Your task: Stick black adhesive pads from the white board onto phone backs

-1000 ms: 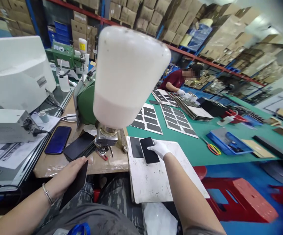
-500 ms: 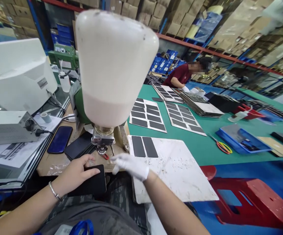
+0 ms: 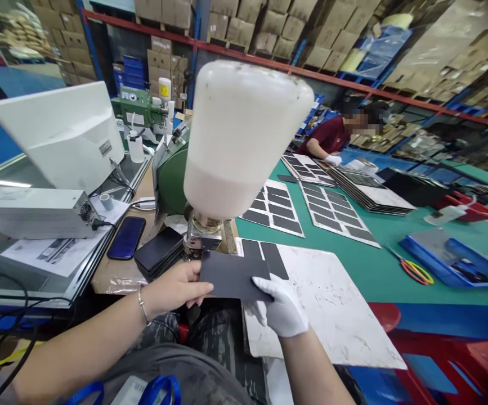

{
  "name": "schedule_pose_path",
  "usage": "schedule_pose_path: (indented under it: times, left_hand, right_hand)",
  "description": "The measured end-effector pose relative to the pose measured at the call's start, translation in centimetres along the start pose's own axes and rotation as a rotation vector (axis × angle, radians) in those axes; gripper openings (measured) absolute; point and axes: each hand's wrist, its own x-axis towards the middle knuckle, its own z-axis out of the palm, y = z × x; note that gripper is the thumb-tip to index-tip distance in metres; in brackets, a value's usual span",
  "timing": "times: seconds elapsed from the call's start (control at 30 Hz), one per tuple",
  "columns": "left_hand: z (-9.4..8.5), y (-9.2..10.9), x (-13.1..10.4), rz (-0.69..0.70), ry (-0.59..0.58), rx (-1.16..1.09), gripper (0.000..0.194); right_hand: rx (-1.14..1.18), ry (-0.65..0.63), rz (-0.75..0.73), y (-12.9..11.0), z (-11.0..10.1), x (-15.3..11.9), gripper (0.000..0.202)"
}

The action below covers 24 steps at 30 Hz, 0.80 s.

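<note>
A flat black rectangular piece [image 3: 233, 275] is held level between both hands in front of the machine. My left hand [image 3: 180, 286], bare with a bracelet at the wrist, pinches its left end. My right hand [image 3: 283, 306], in a white glove, grips the right end with the thumb on top. Just behind the piece is the machine's metal head [image 3: 204, 233], under a large white bottle [image 3: 244, 135] part full of pale liquid. Two similar black pieces lie on the white board [image 3: 332, 298], partly hidden by the held one. A stack of black pieces [image 3: 159, 253] lies left of the head.
A phone [image 3: 126, 237] and a grey box with a fan [image 3: 36, 214] lie to the left. On the green table are boards with black pieces [image 3: 336, 211], scissors [image 3: 415, 270] and a blue tray [image 3: 455, 259]. A co-worker [image 3: 328, 135] bends over the far side.
The black piece has risen from my lap to in front of the machine head. My right hand has come over and taken its right end. The view has shifted left.
</note>
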Motion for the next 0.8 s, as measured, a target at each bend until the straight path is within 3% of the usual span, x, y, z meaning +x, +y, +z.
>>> schedule_pose_path:
  times: [0.1,0.17,0.4,0.53,0.6,0.67,0.73,0.8]
  left_hand:
    - [1.4,-0.1,0.4,0.061,0.076,-0.171,0.020]
    - [1.1,0.0,-0.4,0.068,0.146,-0.239,0.017]
    - [-4.2,0.4,-7.6,0.167,0.495,-0.446,0.011]
    - [-5.3,-0.8,-10.7,0.214,0.756,-0.427,0.013]
    - [-4.9,-1.7,-11.2,0.229,0.797,-0.389,0.018]
    - [-4.3,-2.8,-10.9,0.275,0.710,-0.354,0.027]
    - [-3.7,-3.7,-10.0,0.311,0.597,-0.341,0.035]
    - [-3.3,-4.2,-8.7,0.281,0.569,-0.334,0.044]
  right_hand:
    - [0.065,0.026,0.004,-0.4,0.5,0.3,0.056]
    - [0.110,-0.017,-0.002,-0.5,1.7,0.9,0.056]
    - [0.167,-0.262,0.016,-1.3,9.9,5.0,0.050]
    - [0.182,-0.358,0.034,-1.1,13.6,6.6,0.042]
    - [0.154,-0.385,0.041,-1.0,13.9,6.8,0.039]
    - [0.126,-0.382,0.034,-0.9,13.1,6.5,0.033]
    - [0.097,-0.370,0.008,-0.7,11.6,5.9,0.029]
    - [0.080,-0.307,-0.043,-0.3,9.5,4.9,0.041]
